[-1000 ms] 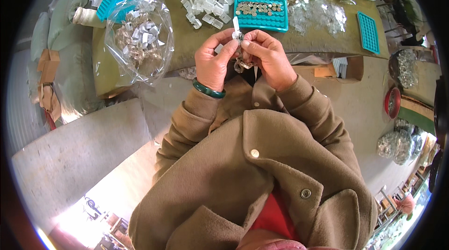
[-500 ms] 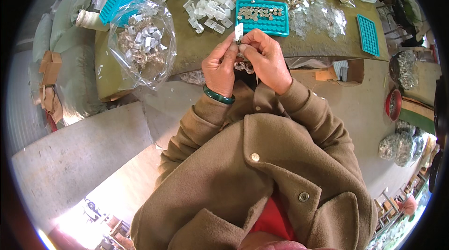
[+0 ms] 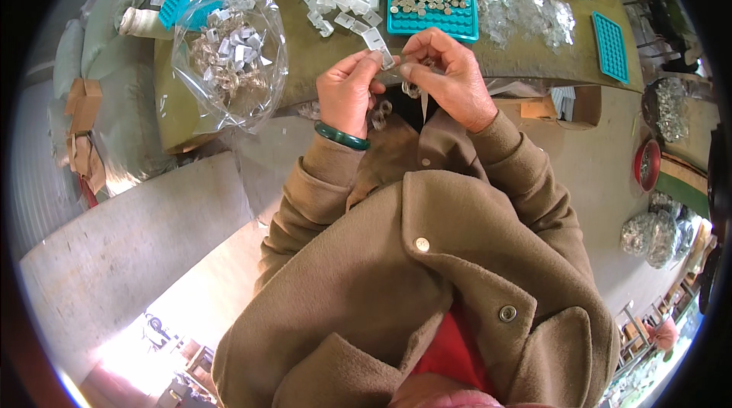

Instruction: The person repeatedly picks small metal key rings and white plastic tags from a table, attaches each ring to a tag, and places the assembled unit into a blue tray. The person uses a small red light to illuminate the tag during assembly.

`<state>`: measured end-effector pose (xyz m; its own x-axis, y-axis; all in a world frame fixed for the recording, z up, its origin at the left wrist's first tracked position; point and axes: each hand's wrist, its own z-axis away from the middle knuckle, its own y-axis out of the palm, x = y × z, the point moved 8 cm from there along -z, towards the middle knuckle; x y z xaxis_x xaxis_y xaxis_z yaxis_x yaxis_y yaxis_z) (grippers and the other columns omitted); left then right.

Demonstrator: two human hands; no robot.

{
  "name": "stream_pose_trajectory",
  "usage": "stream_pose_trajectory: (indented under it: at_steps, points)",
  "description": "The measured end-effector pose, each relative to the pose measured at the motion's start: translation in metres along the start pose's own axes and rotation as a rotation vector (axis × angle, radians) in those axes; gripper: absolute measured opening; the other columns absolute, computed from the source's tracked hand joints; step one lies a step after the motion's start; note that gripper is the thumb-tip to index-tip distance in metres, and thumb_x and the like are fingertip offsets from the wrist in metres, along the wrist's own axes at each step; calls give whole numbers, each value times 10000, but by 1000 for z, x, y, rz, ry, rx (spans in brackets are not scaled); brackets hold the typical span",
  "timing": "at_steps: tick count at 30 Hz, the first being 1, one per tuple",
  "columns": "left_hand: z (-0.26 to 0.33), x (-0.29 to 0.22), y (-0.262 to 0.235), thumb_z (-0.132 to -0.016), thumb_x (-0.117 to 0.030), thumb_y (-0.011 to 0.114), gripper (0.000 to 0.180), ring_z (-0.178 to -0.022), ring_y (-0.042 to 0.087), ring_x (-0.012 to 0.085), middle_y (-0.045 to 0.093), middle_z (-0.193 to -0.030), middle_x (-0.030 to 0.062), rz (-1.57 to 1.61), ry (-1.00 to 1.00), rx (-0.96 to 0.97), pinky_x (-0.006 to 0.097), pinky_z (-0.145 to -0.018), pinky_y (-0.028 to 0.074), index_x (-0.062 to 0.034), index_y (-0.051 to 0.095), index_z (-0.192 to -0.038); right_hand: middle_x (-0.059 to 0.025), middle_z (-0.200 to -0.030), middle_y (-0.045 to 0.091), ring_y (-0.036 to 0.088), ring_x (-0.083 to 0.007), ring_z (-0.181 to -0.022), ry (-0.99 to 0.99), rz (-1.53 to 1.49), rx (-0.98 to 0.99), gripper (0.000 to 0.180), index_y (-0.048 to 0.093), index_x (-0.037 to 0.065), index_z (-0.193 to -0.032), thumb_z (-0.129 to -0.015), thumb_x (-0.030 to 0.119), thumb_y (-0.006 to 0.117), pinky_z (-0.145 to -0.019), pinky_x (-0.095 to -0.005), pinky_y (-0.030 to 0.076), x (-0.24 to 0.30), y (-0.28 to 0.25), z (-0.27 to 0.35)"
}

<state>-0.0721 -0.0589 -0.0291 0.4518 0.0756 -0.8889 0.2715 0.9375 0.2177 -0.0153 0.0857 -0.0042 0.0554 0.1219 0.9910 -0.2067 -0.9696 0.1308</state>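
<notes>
teal tray [image 3: 431, 20], olive table [image 3: 320, 65], green bangle [image 3: 341, 136], brown coat [image 3: 427, 255]

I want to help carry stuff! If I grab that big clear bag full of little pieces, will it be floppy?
Probably floppy: the clear bag is thin crinkled plastic, slumped on the table. It looks fairly full, so perhaps heavier than you'd guess. Its top seems open, so pieces might spill if tipped.

A clear plastic bag [image 3: 229, 53] of small pieces sits on the table's left.
</notes>
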Motion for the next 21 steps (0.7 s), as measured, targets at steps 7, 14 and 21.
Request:
stream_pose_trajectory:
  at_steps: [7,14,21]
  points:
    - [2,8,11,-909,-174,656,235,-589,492,12,706,-1021,77,404,-269,129,144,-434,342,-40,652,-1101,39,-797,499,447,-29,-679,-113,82,-104,143,525,51,-901,-841,-24,631,-574,-203,366,5,-5,3]
    - [3,24,21,-930,-113,628,266,-767,652,19,662,-1163,111,795,-525,214,100,-453,441,-10,584,-1171,26,-769,504,428,-43,-649,-212,180,-162,140,522,50,-888,-844,-16,637,-545,-222,345,12,-8,6]
    - [-2,43,28,-958,-165,614,250,-992,673,89,662,-1174,98,672,-564,173,109,-542,521,-33,603,-1170,-111,-841,627,630,-268,-773,-327,666,-180,147,592,44,-926,-806,36,677,-687,-347,508,24,-22,18]
